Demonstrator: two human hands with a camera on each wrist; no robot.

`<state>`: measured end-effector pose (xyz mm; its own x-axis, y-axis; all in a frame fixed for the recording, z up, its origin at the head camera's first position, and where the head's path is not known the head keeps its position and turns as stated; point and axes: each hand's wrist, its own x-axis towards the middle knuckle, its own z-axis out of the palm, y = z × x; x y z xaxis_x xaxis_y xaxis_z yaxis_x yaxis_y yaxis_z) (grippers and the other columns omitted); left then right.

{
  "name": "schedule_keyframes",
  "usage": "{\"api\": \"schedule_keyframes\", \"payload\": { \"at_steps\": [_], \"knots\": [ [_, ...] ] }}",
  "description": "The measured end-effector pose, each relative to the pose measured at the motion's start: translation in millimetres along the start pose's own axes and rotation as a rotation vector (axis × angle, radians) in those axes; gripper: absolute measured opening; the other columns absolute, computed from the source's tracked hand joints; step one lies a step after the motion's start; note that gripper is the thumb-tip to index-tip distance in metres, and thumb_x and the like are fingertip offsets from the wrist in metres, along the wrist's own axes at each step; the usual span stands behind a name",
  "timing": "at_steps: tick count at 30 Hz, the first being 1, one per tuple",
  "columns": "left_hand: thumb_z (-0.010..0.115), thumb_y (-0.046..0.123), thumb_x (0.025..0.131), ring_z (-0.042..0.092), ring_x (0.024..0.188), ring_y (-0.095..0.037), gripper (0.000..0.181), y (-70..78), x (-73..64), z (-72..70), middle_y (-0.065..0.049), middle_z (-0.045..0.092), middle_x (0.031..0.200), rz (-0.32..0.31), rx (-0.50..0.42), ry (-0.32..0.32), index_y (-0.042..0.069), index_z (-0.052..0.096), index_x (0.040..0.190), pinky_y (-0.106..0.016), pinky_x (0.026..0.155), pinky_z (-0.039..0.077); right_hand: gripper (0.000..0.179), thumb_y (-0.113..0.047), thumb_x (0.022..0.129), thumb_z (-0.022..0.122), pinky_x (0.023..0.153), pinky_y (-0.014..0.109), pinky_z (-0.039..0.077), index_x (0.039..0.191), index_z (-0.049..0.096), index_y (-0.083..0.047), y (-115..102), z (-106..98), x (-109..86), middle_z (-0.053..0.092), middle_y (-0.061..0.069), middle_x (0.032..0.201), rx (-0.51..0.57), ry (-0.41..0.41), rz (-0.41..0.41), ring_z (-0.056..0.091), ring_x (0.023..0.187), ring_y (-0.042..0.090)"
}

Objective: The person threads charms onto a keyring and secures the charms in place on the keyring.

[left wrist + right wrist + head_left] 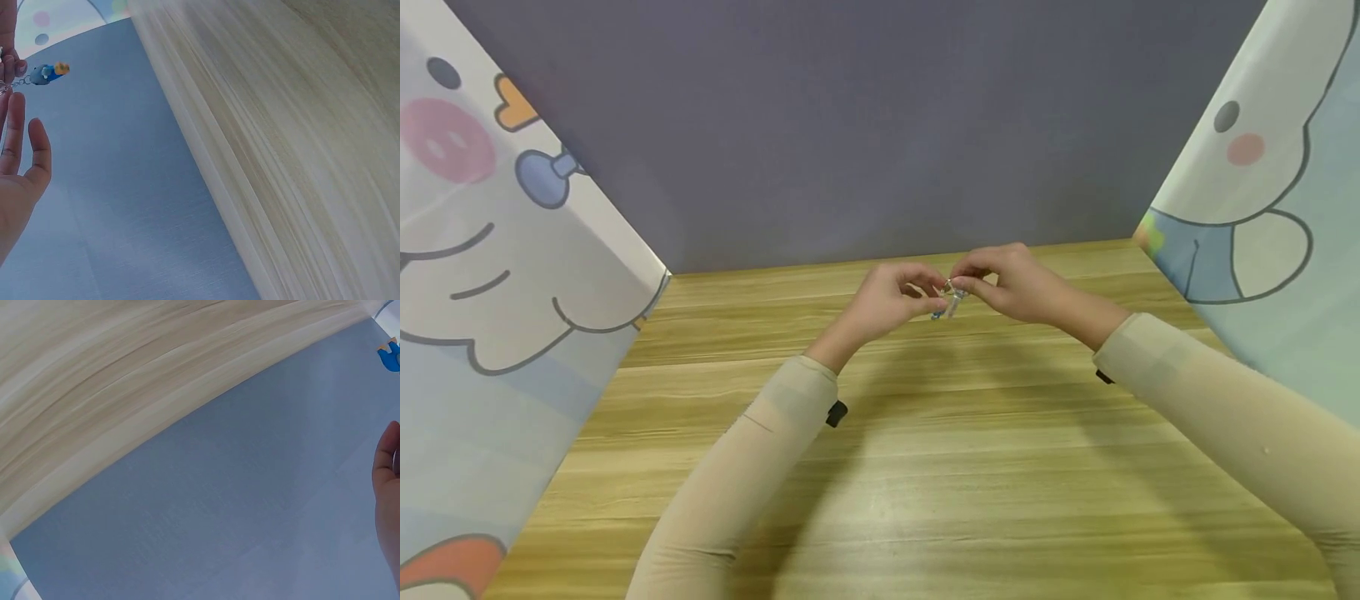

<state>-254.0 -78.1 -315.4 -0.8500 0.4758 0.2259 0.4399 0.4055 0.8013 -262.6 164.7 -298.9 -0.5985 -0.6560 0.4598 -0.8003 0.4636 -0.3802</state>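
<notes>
Between both hands, above the far part of the table, is a keychain with a small figure charm (937, 315) in blue. In the left wrist view, the charm (47, 73) is grey, blue and orange and hangs from a short metal chain (22, 80). My left hand (891, 300) pinches the ring end from the left with thumb and fingertips. From the right, my right hand (1011, 283) pinches at the ring beside a pale, silvery elongated piece (955, 303), too small to identify. In the right wrist view only the charm's blue lower part (390, 359) shows.
The wood-grain table (925, 467) stretches beneath both arms. A grey panel (887, 125) rises behind its far edge. Panels with cartoon prints stand at the left (512, 292) and right (1285, 250).
</notes>
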Motion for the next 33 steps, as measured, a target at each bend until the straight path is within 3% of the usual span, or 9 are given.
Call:
{"api": "schedule_keyframes", "payload": {
  "at_steps": [5, 9, 19, 26, 33],
  "knots": [
    [0.078, 0.028, 0.099, 0.071, 0.107, -0.014, 0.022, -0.1, -0.3, 0.8, 0.000, 0.077, 0.116, -0.034, -0.014, -0.005, 0.015, 0.075, 0.117, -0.035, 0.097, 0.060, 0.011, -0.010, 0.104, 0.070, 0.079, 0.040, 0.059, 0.107, 0.079, -0.006, 1.3, -0.7, -1.1, 0.080, 0.005, 0.095, -0.006, 0.020, 0.057, 0.073, 0.084, 0.017],
    [0.073, 0.036, 0.103, 0.070, 0.109, -0.014, 0.019, -0.6, 0.1, 0.5, 0.002, 0.076, 0.113, -0.053, -0.018, -0.003, 0.018, 0.074, 0.111, -0.037, 0.098, 0.059, 0.010, -0.010, 0.104, 0.070, 0.078, 0.039, 0.058, 0.107, 0.079, -0.006, 0.5, -1.4, -1.0, 0.080, 0.007, 0.095, -0.010, 0.035, 0.055, 0.073, 0.084, 0.017],
    [0.066, 0.036, 0.107, 0.070, 0.110, -0.015, 0.026, -5.4, 0.4, -0.1, -0.002, 0.079, 0.115, -0.032, -0.030, -0.020, 0.015, 0.079, 0.112, -0.040, 0.101, 0.058, 0.007, -0.008, 0.102, 0.071, 0.077, 0.034, 0.058, 0.105, 0.078, -0.007, -1.4, -0.9, -0.3, 0.079, 0.004, 0.094, 0.003, 0.035, 0.019, 0.071, 0.083, 0.014],
    [0.068, 0.034, 0.106, 0.069, 0.108, -0.013, 0.021, -2.9, -0.6, -0.8, 0.003, 0.077, 0.113, -0.010, -0.021, -0.051, 0.017, 0.081, 0.110, -0.039, 0.097, 0.059, 0.008, -0.009, 0.103, 0.071, 0.077, 0.033, 0.058, 0.106, 0.078, -0.007, 0.6, -1.0, -1.4, 0.079, 0.002, 0.095, -0.005, 0.022, 0.033, 0.072, 0.084, 0.014],
    [0.071, 0.030, 0.105, 0.069, 0.116, -0.014, 0.018, -3.2, -1.7, -1.1, 0.001, 0.077, 0.125, 0.007, -0.039, -0.062, 0.017, 0.082, 0.108, -0.041, 0.099, 0.059, 0.008, -0.010, 0.103, 0.070, 0.079, 0.036, 0.059, 0.105, 0.078, -0.008, 3.0, -0.1, -1.7, 0.079, 0.001, 0.094, -0.005, 0.012, 0.062, 0.071, 0.082, 0.013]
  ]
}}
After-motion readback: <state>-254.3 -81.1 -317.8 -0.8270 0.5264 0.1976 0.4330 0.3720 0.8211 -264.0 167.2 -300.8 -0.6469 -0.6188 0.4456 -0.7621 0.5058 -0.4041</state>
